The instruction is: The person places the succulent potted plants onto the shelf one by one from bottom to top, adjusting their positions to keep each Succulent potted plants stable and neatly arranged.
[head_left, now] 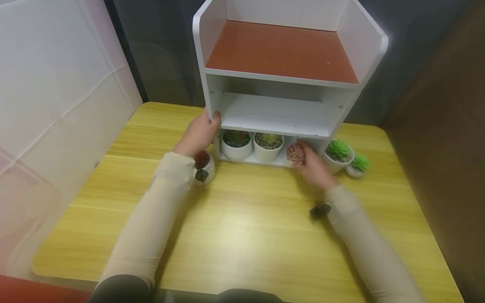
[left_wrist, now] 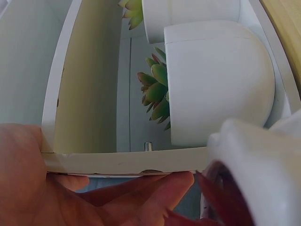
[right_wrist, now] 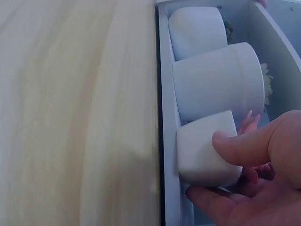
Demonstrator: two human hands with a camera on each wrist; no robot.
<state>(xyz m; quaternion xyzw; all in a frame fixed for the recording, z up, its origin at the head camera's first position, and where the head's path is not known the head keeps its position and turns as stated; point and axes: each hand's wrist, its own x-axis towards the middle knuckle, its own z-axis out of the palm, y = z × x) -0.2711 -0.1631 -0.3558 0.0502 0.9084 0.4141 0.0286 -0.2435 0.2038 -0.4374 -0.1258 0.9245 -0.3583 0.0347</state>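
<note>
My left hand (head_left: 201,132) grips the left side panel of a white shelf unit (head_left: 270,132), its fingers along the panel's outer face in the left wrist view. In the bottom compartment, my right hand (head_left: 314,166) holds a small squarish white pot (right_wrist: 207,148) with a pink succulent (head_left: 295,153), thumb on one side and fingers on the other. Beside it on the same level stand a tapered white pot (head_left: 267,151) with a pale green succulent and a rounded white pot (head_left: 236,150) with a darker one. Below my left wrist is a white pot (head_left: 206,166) with a red plant.
Right of the unit, a white pot with a bright green succulent (head_left: 338,150) and a smaller green potted plant (head_left: 360,162) stand on the yellow wood-grain table (head_left: 235,235). The unit's brown upper shelf (head_left: 280,50) and white middle shelf (head_left: 270,111) lie above the pots.
</note>
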